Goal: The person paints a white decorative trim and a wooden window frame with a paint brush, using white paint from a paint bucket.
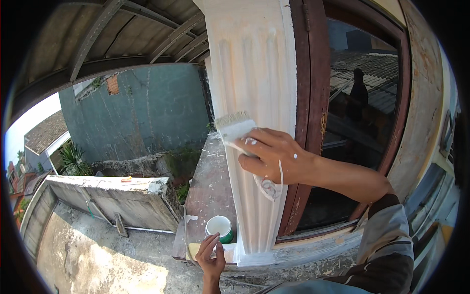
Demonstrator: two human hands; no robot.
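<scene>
My right hand (274, 154) is closed around a wide flat paintbrush (240, 128), and its pale bristles point up and left against the fluted white pillar (252, 88). The brush's white handle end shows below the fingers. White paint spots mark the back of that hand. Lower down, my left hand (211, 257) is beside a small white-and-green paint tub (219, 226), its fingers raised and the thumb apart from them, with nothing visible held. Inside the tub is white paint, and it stands on the paint-spattered ledge (205, 186).
Right of the pillar is a brown wooden window frame (311, 98) with dark reflecting glass (360, 98). A low concrete wall (122, 201) borders the sunlit floor (98, 250) at left. Behind stands a green wall (142, 108) under a metal-beamed roof (132, 29).
</scene>
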